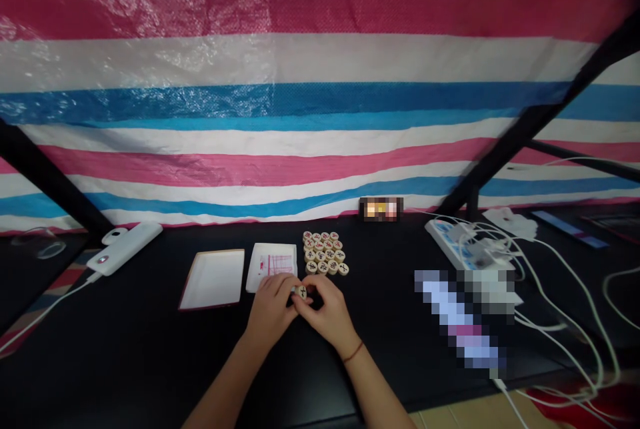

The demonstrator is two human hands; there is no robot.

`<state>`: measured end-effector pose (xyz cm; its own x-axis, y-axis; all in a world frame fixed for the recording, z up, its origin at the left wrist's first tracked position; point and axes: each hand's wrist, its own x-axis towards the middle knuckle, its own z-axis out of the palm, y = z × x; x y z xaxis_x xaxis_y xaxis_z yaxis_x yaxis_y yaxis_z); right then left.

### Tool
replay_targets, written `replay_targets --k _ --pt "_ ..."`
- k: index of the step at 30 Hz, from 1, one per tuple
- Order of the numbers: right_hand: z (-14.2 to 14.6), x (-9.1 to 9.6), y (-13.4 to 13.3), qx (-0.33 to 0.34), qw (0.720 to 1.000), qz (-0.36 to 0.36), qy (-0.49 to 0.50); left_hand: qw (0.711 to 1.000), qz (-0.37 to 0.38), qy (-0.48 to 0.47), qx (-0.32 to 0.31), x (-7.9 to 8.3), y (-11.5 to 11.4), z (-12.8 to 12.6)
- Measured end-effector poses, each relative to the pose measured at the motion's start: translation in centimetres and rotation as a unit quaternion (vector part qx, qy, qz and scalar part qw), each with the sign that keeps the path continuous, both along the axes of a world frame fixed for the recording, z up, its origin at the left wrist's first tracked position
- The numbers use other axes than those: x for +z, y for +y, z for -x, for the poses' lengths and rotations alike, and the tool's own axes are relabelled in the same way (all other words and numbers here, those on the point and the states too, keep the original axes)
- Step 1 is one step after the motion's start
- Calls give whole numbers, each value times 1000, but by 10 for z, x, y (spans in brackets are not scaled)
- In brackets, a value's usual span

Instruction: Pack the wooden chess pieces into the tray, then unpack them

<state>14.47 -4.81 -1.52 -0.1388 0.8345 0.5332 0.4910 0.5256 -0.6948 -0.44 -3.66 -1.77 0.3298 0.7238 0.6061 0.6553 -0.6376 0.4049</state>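
Note:
My left hand point(273, 305) and my right hand point(327, 309) meet over the black table, fingers bent inward. Between their fingertips is a round, pale xiangqi piece point(302, 292) with a dark character on its face. Fingers cover part of it, so I cannot tell whether more pieces sit behind it. Just beyond my right hand, several xiangqi pieces point(324, 255) stand packed in rows, red characters at the back and dark ones in front. Past my left hand lies a shallow white box tray point(253, 279) with a pink-lined sheet in it, partly hidden by my fingers.
An open box lid point(214, 279), white inside, lies to the left. Farther left is a white power strip point(125, 249) with a cable. On the right are another power strip point(445, 242), tangled white cables point(565, 325) and a blurred-out device point(460, 322). Striped sheeting point(300, 169) hangs behind.

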Motion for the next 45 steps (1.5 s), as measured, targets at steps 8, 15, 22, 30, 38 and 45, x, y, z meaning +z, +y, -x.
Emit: replay_targets --k 8,15,22,30,38,45 --pt "-54 -20 21 -311 948 43 59 996 16 71 44 -4 4 10" --pt "-73 -39 28 -310 943 117 -22 980 124 127 93 3 1 15" --pt "-70 -44 27 -312 941 112 -68 972 138 181 60 -2 4 14" --pt "-69 -46 29 -318 938 106 -89 977 119 172 46 -8 6 13" --pt "-59 -21 22 -336 939 6 -71 988 81 112 61 -3 6 15" --pt "21 23 50 -14 957 16 -291 972 37 34 231 1 22 53"
